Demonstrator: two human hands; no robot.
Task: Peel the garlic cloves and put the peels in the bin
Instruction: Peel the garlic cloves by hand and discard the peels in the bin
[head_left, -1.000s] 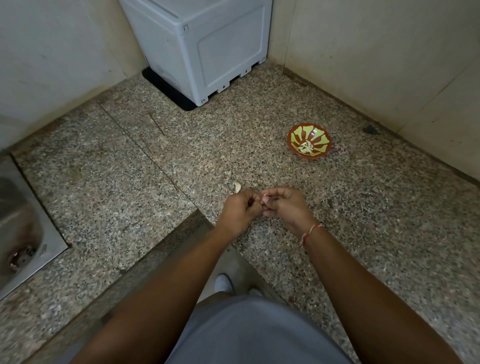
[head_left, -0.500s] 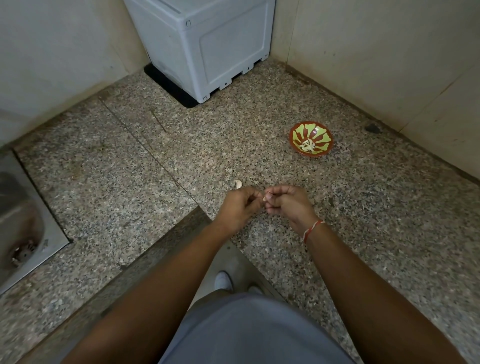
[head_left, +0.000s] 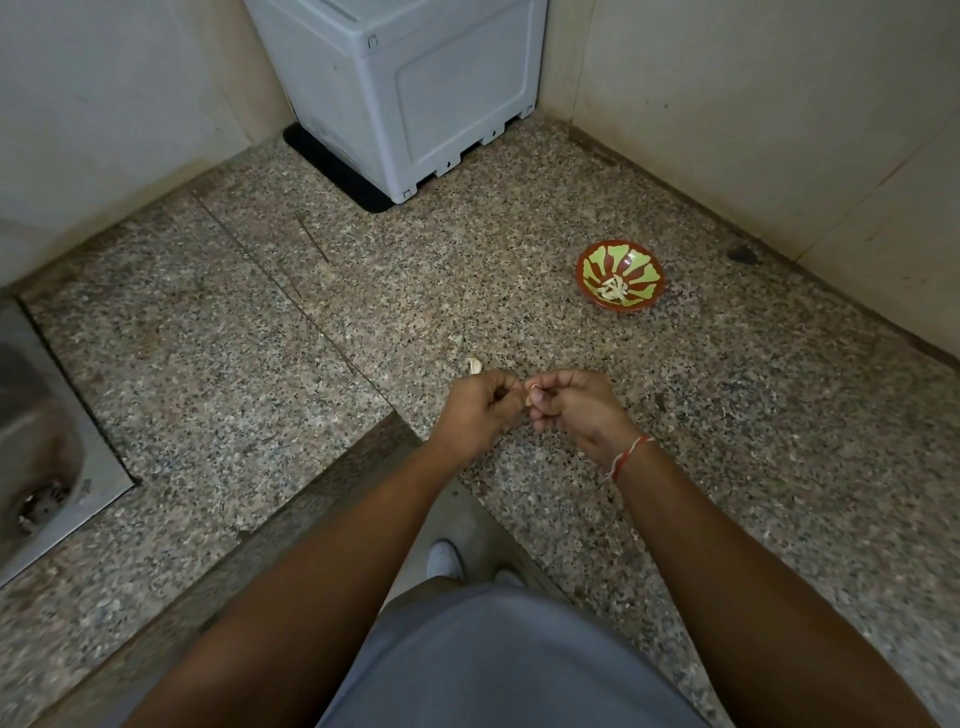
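peeling is the step in hand: the left hand and right hand meet above the counter, fingers curled, pinching one garlic clove between them. another clove lies just beyond. next, probably strip the skin; no bin is visible. pale bits sit in the bowl.

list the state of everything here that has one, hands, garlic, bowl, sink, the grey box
left hand: fingers curled, pinching the garlic clove
right hand: fingers curled, pinching the same clove
garlic clove: held between both hands, mostly hidden
loose clove: lying on the counter beyond the left hand
bowl: upright, holds pale pieces
sink: no water seen
grey box: lid closed
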